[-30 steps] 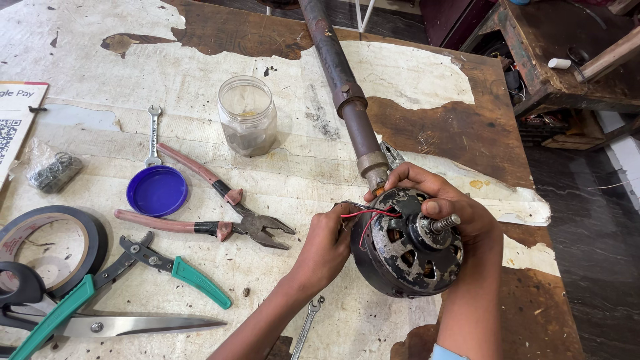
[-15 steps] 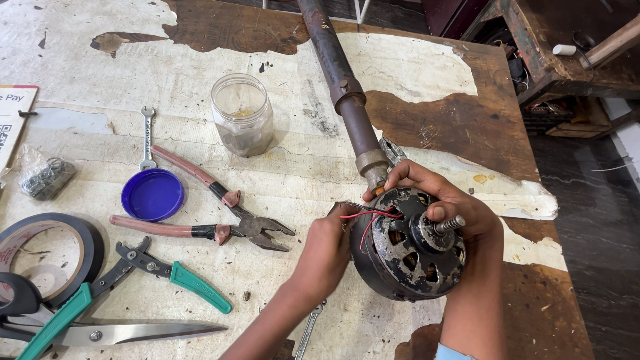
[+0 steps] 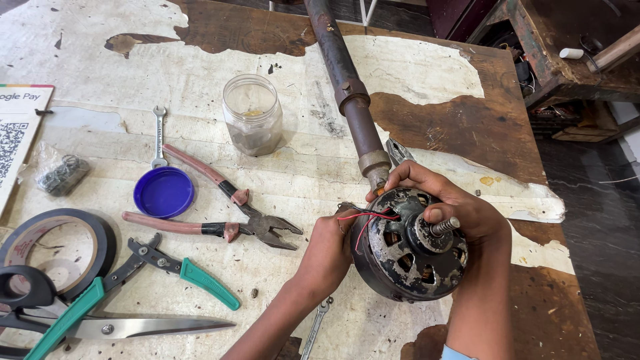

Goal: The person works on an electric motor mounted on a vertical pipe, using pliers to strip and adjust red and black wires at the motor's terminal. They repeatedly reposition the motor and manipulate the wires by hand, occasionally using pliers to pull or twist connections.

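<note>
**Both hands on fan motor at bench edge**

Round dark motor (image 3: 408, 247) sits on the bench (image 3: 220, 53), near-right area, threaded shaft (image 3: 445, 227) pointing up, rusty pipe (image 3: 350, 100) running away from it toward the far side. Right hand (image 3: 443, 200) wraps over the motor's top rim — grip pressed around the housing, thumb beside the shaft. Left hand (image 3: 328, 250) touches the motor's left side, fingertips pinching thin red and black wires (image 3: 363, 217) coming out there.

Around it: pliers (image 3: 230, 210) just left, blue lid (image 3: 163, 192), glass jar (image 3: 252, 115), small spanner (image 3: 159, 137), green-handled cutters (image 3: 177, 267), scissors (image 3: 100, 323), tape roll (image 3: 50, 247).

Risk, as a judgement: wires look thin — a hard tug could snap them or strip insulation. Motor is heavy-looking and tilted; a loose right grip could let it roll onto the left fingers.
</note>
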